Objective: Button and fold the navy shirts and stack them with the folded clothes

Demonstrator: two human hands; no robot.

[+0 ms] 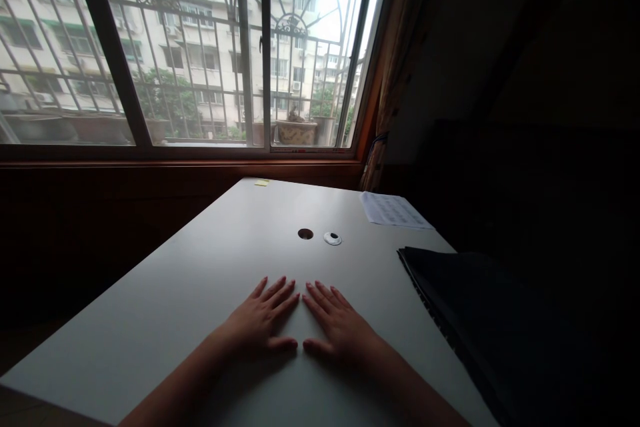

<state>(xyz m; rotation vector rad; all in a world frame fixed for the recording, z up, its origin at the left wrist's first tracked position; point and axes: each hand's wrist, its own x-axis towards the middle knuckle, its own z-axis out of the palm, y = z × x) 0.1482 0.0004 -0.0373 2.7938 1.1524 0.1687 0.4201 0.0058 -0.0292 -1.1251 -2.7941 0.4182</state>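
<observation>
My left hand (260, 317) lies palm down on the white table (165, 320), fingers spread and holding nothing. Beside it, my right hand (337, 320) rests flat in the same way, also with its fingers apart. The two thumbs point at each other with a narrow gap between them. Beyond my fingertips there is a round dark hole (305, 234) in the tabletop. Just right of that hole lies a round white cover (333, 238) with a dark opening in it.
Dark cloth-like material (480, 307) covers the table's right side. Printed paper sheets (395, 209) lie at the far right corner, and a small yellow note (261, 182) near the far left corner. Behind stands a barred window (200, 47) with a curtain (383, 127) at its right.
</observation>
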